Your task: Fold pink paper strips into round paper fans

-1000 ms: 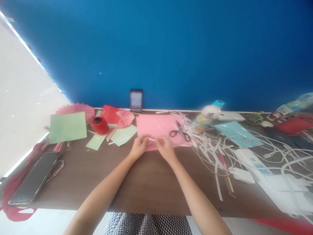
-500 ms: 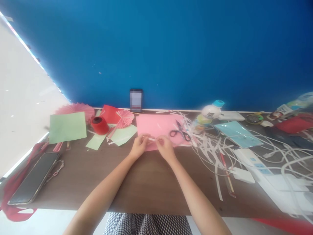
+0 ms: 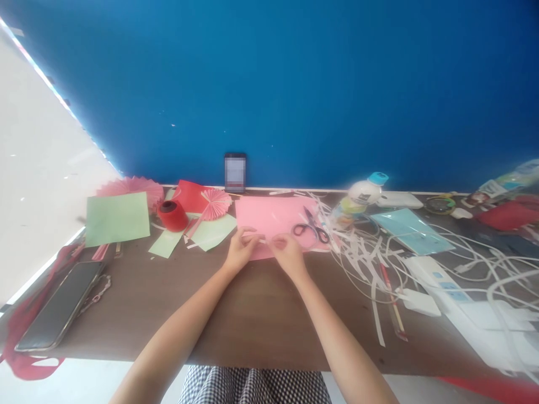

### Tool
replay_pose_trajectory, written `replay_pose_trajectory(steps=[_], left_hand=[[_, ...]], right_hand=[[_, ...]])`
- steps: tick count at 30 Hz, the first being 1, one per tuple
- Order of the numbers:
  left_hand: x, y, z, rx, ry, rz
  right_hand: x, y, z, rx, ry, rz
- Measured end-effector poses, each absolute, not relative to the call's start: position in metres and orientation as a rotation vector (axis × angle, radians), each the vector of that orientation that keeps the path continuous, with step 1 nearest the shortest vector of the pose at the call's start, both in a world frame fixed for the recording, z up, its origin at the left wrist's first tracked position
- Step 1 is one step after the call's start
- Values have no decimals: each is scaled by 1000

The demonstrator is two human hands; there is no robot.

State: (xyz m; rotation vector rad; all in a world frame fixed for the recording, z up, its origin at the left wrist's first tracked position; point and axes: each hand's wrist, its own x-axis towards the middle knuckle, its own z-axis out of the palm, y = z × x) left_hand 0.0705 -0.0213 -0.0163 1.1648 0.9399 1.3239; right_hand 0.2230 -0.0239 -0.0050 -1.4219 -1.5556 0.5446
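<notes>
My left hand (image 3: 241, 249) and my right hand (image 3: 290, 255) meet over the near edge of a pink sheet of paper (image 3: 269, 212). Thumb and fingers of both are pinched, with a small pale paper strip (image 3: 263, 240) stretching between them; most of it is covered by the fingertips. Black-handled scissors (image 3: 311, 229) rest on the pink sheet, just beyond my right hand. Left of my left hand are a pale green paper piece (image 3: 213, 233), a pleated pink paper fan (image 3: 215, 204) and a red spool of thread (image 3: 172, 216).
A small phone (image 3: 234, 173) leans on the blue wall. White paper scraps (image 3: 362, 252), a bottle (image 3: 362, 192) and a power strip (image 3: 438, 278) with tangled cables crowd the right. At the left lie a large phone (image 3: 61, 306) and a green sheet (image 3: 118, 219).
My fingertips have drawn slightly closer together, so less of the paper strip shows between them. The right hand has turned a little; the things on the table stay put.
</notes>
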Motion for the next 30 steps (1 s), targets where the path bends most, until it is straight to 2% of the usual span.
replay_pose_trajectory(steps=[8,14,18,23,30], left_hand=[[68,-23,-8,1092,873,1332],[68,-24,-7,1064,872,1229],[67,-22,-9,1027,914,1141],[68,-22,-8,942,889,1159],[68,-25,-8,973,800,1086]], right_hand=[[231,-25,-2,-1399,-1668,551],[227,-28,7,-1454,-1778,367],[233,-26,9,-1443,-1824,360],[229,-28,5,-1344,-1873,71],[220,-35,3,-1170,-2069,-158]])
